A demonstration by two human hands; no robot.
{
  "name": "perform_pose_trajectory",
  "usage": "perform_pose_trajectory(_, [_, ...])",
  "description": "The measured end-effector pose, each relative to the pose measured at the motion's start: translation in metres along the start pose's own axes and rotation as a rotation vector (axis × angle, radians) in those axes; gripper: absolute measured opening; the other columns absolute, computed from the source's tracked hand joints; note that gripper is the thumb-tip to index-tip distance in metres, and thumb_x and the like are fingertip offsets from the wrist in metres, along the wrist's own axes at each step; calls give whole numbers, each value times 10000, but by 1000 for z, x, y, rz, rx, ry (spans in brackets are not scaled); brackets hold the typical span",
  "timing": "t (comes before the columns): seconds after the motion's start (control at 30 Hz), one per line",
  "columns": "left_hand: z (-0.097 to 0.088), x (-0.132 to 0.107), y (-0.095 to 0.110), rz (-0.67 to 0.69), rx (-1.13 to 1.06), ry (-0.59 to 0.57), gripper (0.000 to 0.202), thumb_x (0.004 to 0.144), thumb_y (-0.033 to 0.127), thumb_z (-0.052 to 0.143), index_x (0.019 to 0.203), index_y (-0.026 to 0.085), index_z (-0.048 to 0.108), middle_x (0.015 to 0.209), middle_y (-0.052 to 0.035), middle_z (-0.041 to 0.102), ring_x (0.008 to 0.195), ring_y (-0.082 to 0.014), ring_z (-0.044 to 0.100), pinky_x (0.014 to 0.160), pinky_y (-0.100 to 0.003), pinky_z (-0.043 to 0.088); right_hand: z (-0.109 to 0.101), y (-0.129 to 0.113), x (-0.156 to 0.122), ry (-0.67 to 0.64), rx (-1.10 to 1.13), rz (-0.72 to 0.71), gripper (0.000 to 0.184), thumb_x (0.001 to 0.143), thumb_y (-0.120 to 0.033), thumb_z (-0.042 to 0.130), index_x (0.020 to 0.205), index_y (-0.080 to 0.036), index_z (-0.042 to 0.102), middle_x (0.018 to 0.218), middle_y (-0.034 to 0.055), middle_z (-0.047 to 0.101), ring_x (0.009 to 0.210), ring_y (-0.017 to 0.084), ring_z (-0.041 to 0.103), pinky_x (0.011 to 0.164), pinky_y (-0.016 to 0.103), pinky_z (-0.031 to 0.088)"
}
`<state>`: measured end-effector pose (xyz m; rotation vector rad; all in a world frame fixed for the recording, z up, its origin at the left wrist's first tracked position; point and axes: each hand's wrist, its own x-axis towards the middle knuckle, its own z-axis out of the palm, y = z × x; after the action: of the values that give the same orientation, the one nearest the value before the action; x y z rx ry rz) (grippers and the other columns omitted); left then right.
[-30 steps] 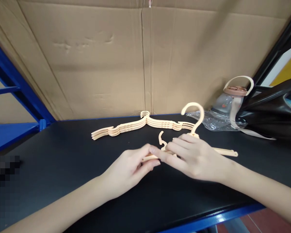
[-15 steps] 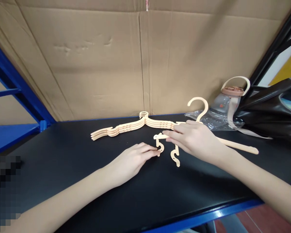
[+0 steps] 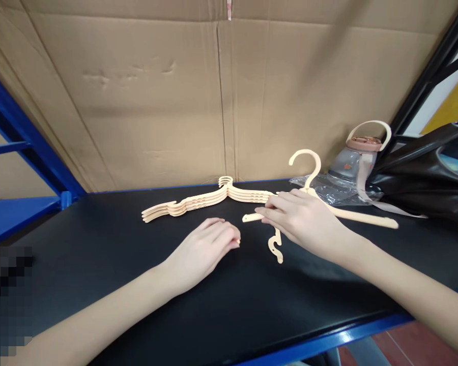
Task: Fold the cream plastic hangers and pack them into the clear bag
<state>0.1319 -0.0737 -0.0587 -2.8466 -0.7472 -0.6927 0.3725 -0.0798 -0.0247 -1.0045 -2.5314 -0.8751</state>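
Note:
My right hand (image 3: 301, 223) grips a peach plastic hanger (image 3: 366, 217) at its middle, holding it tilted on the black tabletop (image 3: 99, 264) with its hook (image 3: 307, 162) pointing up. A small S-shaped hook piece (image 3: 275, 246) lies just below that hand. My left hand (image 3: 208, 249) rests on the table left of it. Its fingers are curled in around a second small hook piece, which is almost hidden. A stack of the same hangers (image 3: 198, 201) lies flat behind both hands.
A cardboard wall (image 3: 213, 101) closes the back. At the right stand a clear bottle with a strap (image 3: 356, 157), crumpled clear plastic (image 3: 328, 189) and a black bag (image 3: 423, 178). Blue rack beams (image 3: 23, 147) run on the left, and the table's blue front edge (image 3: 328, 343) is near.
My left hand pulled back and curled shut; the small hook piece by its fingertips is gone from the table. My right hand moved the hanger back and to the right.

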Motion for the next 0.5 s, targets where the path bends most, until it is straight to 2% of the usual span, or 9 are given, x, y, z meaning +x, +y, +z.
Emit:
perform_pose_trajectory(0.1, [-2,-3,-4,-133,-53,110,166,977,195,308,914,200,461,909,-33,648,879,-166,606,810,-321,476,2,1,-1,8,20,21,175,906,-114,528,1001,-175,661,877,43,638,803,184,568,659,318,331])
perform_pose_trajectory(0.23, [-4,-6,-5,-416,-220,88,151,974,259,255,916,223,390,727,38,598,579,-113,566,580,-246,441,2,0,-1,24,51,-23,266,881,-50,517,1081,-175,639,932,48,638,854,194,561,695,321,343])
perform_pose_trajectory(0.33, [-6,-4,-2,-507,-320,59,179,975,315,263,908,229,405,636,71,550,542,-106,515,588,-242,409,2,-3,0,28,45,-33,294,862,-23,505,1085,-164,634,928,57,637,857,205,559,701,324,348])
perform_pose_trajectory(0.5, [-11,0,4,-585,-629,15,225,984,375,289,911,222,437,635,59,557,558,-101,475,578,-234,392,5,-5,1,7,61,-69,299,866,-29,491,1098,-166,623,948,64,644,889,219,549,776,338,364])
